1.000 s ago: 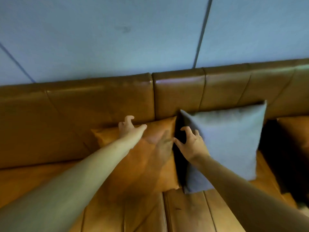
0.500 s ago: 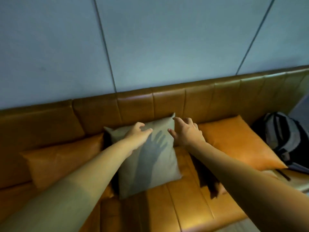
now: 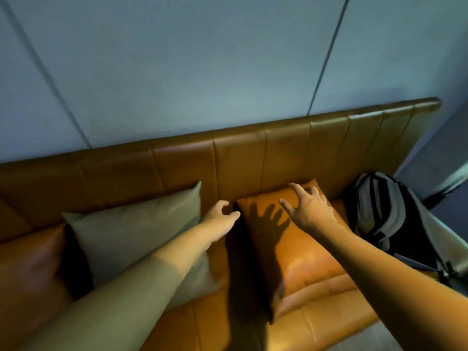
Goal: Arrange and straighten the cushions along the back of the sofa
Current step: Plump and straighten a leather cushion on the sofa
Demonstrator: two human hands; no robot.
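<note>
A tan leather sofa fills the lower view, its backrest (image 3: pixel 240 153) running along the wall. A grey cushion (image 3: pixel 136 234) leans against the backrest at centre left. An orange leather cushion (image 3: pixel 304 254) lies tilted back at centre right. Another orange cushion (image 3: pixel 27 264) shows at the far left edge. My left hand (image 3: pixel 221 219) hovers in the gap between the grey and the orange cushion, fingers curled and holding nothing. My right hand (image 3: pixel 310 211) is spread over the upper part of the orange cushion, fingers apart, its shadow on the leather.
A grey and black backpack (image 3: pixel 395 221) sits on the seat at the right end, just beside the orange cushion. The pale panelled wall (image 3: pixel 202 72) rises behind the backrest. The sofa's front edge and a strip of floor (image 3: pixel 374 335) show at lower right.
The view and both hands have shifted right along the sofa. My hands left the grey cushion; the right one now reaches over the orange cushion, the left one is beside it.
</note>
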